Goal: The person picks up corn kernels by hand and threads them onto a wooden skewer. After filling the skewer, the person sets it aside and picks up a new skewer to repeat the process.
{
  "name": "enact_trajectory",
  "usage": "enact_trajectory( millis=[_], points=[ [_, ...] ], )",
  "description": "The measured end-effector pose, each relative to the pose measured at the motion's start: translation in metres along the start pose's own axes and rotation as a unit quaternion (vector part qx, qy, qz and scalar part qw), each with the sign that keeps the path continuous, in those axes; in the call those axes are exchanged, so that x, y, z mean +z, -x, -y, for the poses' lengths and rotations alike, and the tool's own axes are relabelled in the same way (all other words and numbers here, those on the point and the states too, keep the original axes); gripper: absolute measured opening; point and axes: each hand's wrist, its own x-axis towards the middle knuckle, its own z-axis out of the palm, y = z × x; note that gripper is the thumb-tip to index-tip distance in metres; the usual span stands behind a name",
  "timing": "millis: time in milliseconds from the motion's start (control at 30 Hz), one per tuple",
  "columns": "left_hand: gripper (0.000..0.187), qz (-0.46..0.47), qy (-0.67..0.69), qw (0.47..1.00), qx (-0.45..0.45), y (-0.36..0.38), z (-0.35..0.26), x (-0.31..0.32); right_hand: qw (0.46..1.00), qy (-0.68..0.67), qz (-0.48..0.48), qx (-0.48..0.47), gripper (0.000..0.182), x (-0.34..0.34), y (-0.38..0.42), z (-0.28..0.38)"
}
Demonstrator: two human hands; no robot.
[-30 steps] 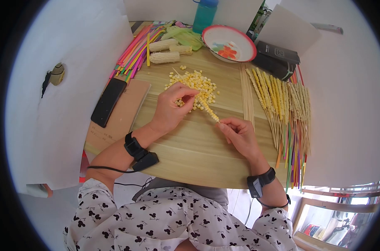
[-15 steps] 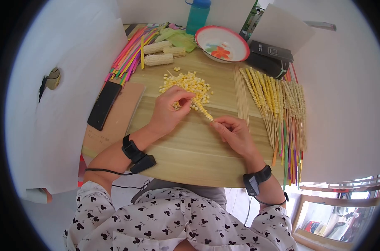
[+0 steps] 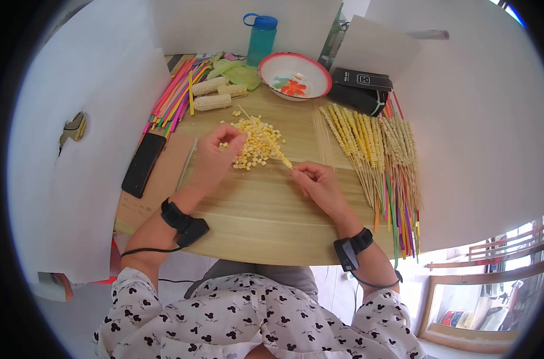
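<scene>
My right hand (image 3: 320, 184) pinches the lower end of a thin wooden skewer. Yellow corn kernels (image 3: 282, 157) are threaded along the skewer just above those fingers, and its bare tip slants up and left over the pile. Loose corn kernels (image 3: 255, 157), yellow and whitish, lie heaped on the table. My left hand (image 3: 219, 148) is at the left edge of this heap, apart from the skewer. Its thumb and fingers are curled together in a pinch; whether a kernel sits between them is too small to tell.
Filled corn skewers (image 3: 364, 140) lie in rows at right, beside bare sticks (image 3: 324, 137). Stripped cobs (image 3: 212, 103), coloured strips (image 3: 175, 99), an enamel basin (image 3: 312, 91), a blue bottle (image 3: 261, 42) and black box (image 3: 361, 99) stand behind. A phone (image 3: 143, 166) rests on a brown notebook (image 3: 175, 161).
My left hand has left the skewer's kernels and moved left to the heap's edge. The right hand still holds the skewer. The whole view has shifted slightly.
</scene>
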Motion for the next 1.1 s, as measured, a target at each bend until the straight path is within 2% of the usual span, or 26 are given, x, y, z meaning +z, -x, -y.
enact_trajectory(
  millis=[33,67,133,200,267,300,333,500,600,733,1000,1100],
  points=[
    [0.011,0.007,0.066,0.996,-0.062,-0.001,-0.005,-0.003,1.000,-0.002,-0.005,0.007,0.015,-0.001,0.000,-0.002],
    [0.011,0.009,0.069,0.995,-0.064,-0.001,-0.022,-0.005,1.000,-0.001,-0.007,0.011,0.015,-0.002,0.000,-0.001],
    [0.018,0.131,0.081,0.987,-0.041,0.003,-0.065,-0.019,1.000,-0.012,-0.010,0.000,0.014,-0.002,0.000,0.000],
    [0.014,0.175,0.011,0.982,0.068,0.013,-0.119,-0.020,1.000,0.003,-0.007,0.003,0.013,-0.003,-0.001,-0.002],
    [0.011,0.203,-0.005,0.958,0.201,0.025,-0.168,-0.017,1.000,0.016,-0.003,0.005,0.013,-0.001,-0.004,-0.009],
    [0.004,0.224,0.024,0.941,0.253,0.031,-0.186,-0.014,1.000,-0.028,-0.001,0.009,0.013,-0.001,-0.006,-0.017],
    [0.005,0.278,-0.143,0.849,0.427,0.029,-0.202,-0.012,0.997,-0.071,0.000,0.014,0.014,0.001,-0.006,-0.019],
    [0.006,0.256,-0.064,0.882,0.390,0.044,-0.189,-0.008,1.000,0.028,-0.007,0.011,0.015,-0.003,-0.004,-0.010],
    [0.006,0.263,0.003,0.883,0.389,0.040,-0.187,0.008,1.000,-0.002,-0.005,0.029,0.015,-0.003,-0.002,-0.007],
    [0.007,0.276,0.076,0.880,0.380,0.037,-0.186,0.021,1.000,-0.008,0.004,0.004,0.015,-0.006,-0.002,-0.011],
    [0.010,0.277,0.173,0.890,0.319,0.145,-0.131,-0.090,1.000,-0.011,0.006,-0.006,0.016,-0.007,-0.002,-0.011],
    [0.011,0.271,0.200,0.895,0.292,0.152,-0.146,-0.072,1.000,-0.008,0.009,-0.019,0.016,-0.003,-0.006,-0.018]
  ],
)
